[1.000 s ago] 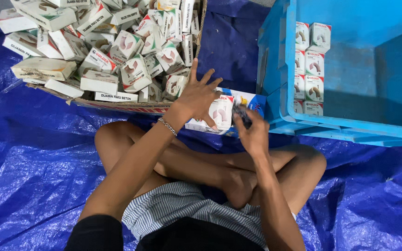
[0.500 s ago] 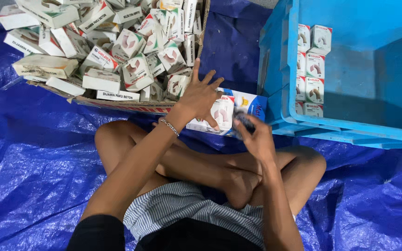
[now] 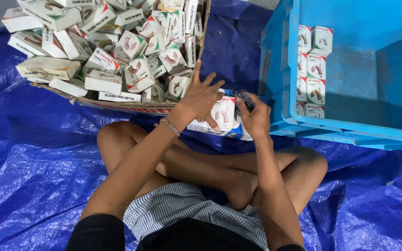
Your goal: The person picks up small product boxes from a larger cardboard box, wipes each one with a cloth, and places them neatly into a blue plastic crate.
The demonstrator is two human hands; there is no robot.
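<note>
Glossy crinkled plastic tarp [image 3: 33, 153], smooth plastic crate [image 3: 275, 56], matt cardboard boxes [image 3: 103, 81].

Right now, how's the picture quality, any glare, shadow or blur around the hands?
Head view: sharp overall; white glare patches on the blue tarp; deep shadow fills the blue crate interior's right side; the small dark object at the right hand is too dim to identify; the left hand is evenly lit.
</note>
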